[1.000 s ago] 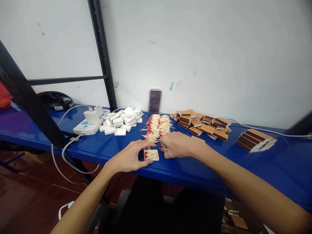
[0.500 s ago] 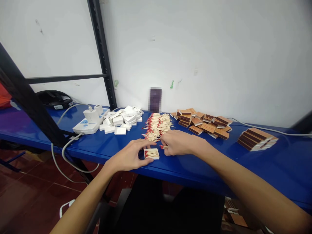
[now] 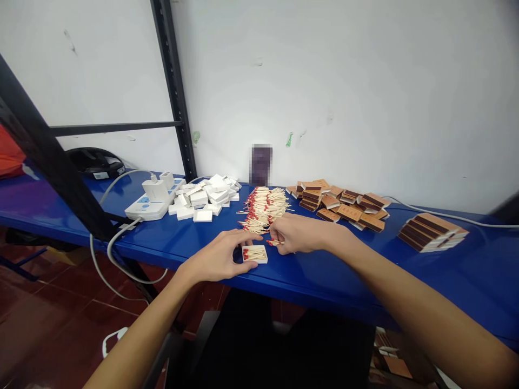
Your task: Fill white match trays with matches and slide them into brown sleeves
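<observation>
Blue worktop (image 3: 332,283) in the head view, w/ lots of match stuff on it. The L hand (image 3: 243,254) curls round a white matchbox tray (image 3: 263,260) near the front edge, thumb on the near side, fingers at the far side, grasping it lightly. The tray lies flat, open side up, w/ red-tipped matches (image 3: 254,253) in it. The R hand (image 3: 279,241) is just to the right of the tray, pinching a small bunch of matches (image 3: 273,242); red tips poke out toward the tray. Can't tell how many.

Right behind both hands is a big match pile (image 3: 267,205), sticks lying mostly sideways. Left of it: a messy heap of white trays (image 3: 203,215). Right of it: a heap of brown & orange matchbox sleeves (image 3: 348,213). Farther right, a neat stack of matchboxes (image 3: 432,232), dark sides showing. At far left, a white power strip (image 3: 148,211) w/ plugs (image 3: 154,190) in it, near a black rack post (image 3: 178,102).
</observation>
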Demonstrator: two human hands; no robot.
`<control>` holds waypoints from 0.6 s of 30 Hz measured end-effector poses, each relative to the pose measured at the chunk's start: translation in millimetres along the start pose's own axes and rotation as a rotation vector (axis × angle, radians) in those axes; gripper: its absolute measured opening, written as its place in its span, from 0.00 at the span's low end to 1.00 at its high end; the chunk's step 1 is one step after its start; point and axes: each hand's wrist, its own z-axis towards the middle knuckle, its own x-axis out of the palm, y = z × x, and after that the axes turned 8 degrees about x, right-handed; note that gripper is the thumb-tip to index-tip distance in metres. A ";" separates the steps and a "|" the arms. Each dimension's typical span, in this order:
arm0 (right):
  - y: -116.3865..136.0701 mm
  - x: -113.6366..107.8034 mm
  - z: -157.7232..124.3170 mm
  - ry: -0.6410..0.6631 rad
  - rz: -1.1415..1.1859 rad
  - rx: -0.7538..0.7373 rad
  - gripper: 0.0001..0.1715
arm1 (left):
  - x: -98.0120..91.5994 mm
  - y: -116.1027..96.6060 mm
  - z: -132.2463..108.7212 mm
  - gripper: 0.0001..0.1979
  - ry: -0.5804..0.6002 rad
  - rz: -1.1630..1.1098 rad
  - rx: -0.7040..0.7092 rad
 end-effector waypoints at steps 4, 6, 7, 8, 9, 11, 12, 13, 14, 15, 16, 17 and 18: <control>0.9 0.4 -0.8 -0.021 -0.030 0.003 0.08 | -0.1 -0.2 0.0 0.24 -0.001 -0.006 -0.002; 1.4 1.3 -0.8 -0.039 -0.065 -0.002 0.08 | 0.0 -0.3 -0.2 0.24 -0.005 -0.005 -0.001; 1.4 2.1 -0.4 -0.051 -0.081 -0.006 0.09 | 0.1 -0.3 -0.4 0.24 -0.005 -0.002 -0.003; 1.1 3.0 0.3 -0.063 -0.094 -0.010 0.09 | 0.3 -0.2 -0.6 0.24 -0.004 0.001 -0.005; 0.6 4.1 1.3 -0.074 -0.105 -0.016 0.10 | 0.5 0.0 -0.9 0.24 -0.004 0.003 -0.008; -1.0 6.2 3.6 -0.094 -0.117 -0.030 0.10 | 1.1 0.6 -1.4 0.24 0.000 0.002 -0.010; -1.9 7.1 4.8 -0.103 -0.118 -0.038 0.09 | 1.3 1.0 -1.6 0.24 0.003 0.001 -0.011; -2.9 7.7 6.0 -0.108 -0.119 -0.042 0.09 | 1.6 1.3 -1.7 0.24 0.004 -0.001 -0.012; -3.7 7.9 6.9 -0.106 -0.119 -0.041 0.09 | 1.7 1.6 -1.7 0.24 0.003 -0.002 -0.013; -4.3 7.6 7.6 -0.104 -0.119 -0.039 0.09 | 1.8 1.8 -1.8 0.24 0.003 -0.005 -0.015; -4.7 6.9 8.1 -0.101 -0.116 -0.035 0.09 | 1.7 1.9 -1.7 0.25 0.002 -0.008 -0.017; -4.8 5.7 8.3 -0.101 -0.108 -0.034 0.09 | 1.6 1.8 -1.6 0.26 0.001 -0.013 -0.018; -4.6 4.1 8.2 -0.099 -0.096 -0.037 0.09 | 1.4 1.6 -1.5 0.27 0.000 -0.019 -0.020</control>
